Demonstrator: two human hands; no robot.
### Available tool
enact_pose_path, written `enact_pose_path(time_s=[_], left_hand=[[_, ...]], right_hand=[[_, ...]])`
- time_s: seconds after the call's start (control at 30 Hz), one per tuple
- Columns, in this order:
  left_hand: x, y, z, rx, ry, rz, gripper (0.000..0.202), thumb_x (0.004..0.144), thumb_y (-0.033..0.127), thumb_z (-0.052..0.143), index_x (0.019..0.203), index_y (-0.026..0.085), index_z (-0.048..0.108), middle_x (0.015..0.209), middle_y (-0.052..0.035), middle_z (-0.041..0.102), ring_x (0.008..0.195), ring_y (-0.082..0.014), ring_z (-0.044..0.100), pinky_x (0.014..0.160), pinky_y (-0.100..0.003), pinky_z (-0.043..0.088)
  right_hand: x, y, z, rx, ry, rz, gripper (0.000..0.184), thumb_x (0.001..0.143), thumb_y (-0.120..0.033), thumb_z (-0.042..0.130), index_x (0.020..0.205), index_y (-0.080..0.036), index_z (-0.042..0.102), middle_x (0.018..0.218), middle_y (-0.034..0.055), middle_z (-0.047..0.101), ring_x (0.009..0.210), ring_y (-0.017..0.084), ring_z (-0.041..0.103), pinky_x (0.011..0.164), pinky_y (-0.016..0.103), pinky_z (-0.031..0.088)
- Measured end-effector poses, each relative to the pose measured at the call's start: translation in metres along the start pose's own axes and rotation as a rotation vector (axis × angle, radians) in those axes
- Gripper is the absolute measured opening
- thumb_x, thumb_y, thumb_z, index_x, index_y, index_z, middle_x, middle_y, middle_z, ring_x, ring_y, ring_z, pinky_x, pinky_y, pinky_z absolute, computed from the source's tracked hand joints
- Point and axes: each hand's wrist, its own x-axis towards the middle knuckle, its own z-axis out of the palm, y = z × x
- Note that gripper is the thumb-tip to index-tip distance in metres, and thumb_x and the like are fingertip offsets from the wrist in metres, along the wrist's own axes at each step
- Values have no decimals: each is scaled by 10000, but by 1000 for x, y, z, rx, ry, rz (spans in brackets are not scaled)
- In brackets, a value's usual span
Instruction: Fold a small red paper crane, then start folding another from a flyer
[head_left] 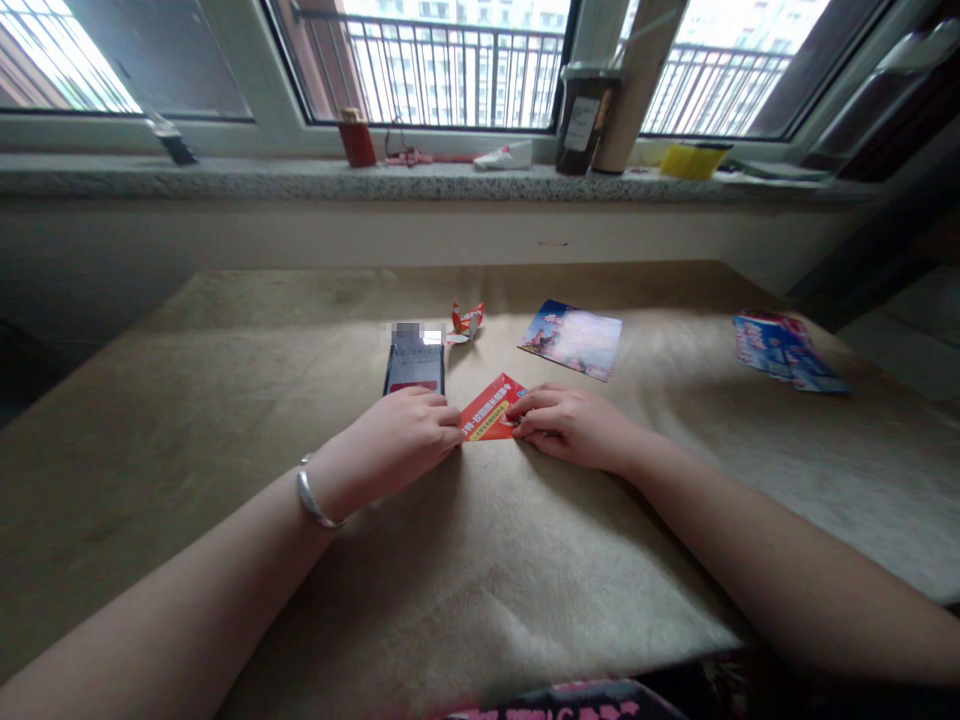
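Observation:
A folded red sheet of printed paper [491, 410] lies on the table between my hands, its fold pointing away from me and a straight edge facing me. My left hand [409, 435] pinches its left corner, with a silver bangle on the wrist. At the right corner, my right hand [562, 425] has its fingers closed on the paper. Just beyond my left hand lies a phone [415, 368], its lower end partly covered by the hand. A small folded red-and-white paper figure [466, 320] stands beside the phone's top.
A blue-and-pink printed sheet [574, 338] lies flat beyond my right hand. Several printed papers [787, 350] overlap at the table's right. Behind the table [300, 310], the granite sill [262, 180] holds a red container [356, 140], a dark jar [581, 120] and a yellow item [691, 160].

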Motion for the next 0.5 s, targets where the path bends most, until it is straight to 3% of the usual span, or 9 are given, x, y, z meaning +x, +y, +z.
enact_pose_path(time_s=[0.5], left_hand=[[-7, -5, -5, -81, -55, -57, 209, 858, 131, 498, 777, 211, 672, 765, -3, 648, 738, -148, 582, 701, -281, 422]], right_hand=[[-1, 0, -1, 8, -17, 7, 170, 841, -180, 530, 873, -214, 693, 1046, 47, 680, 948, 176, 598, 820, 334, 501]])
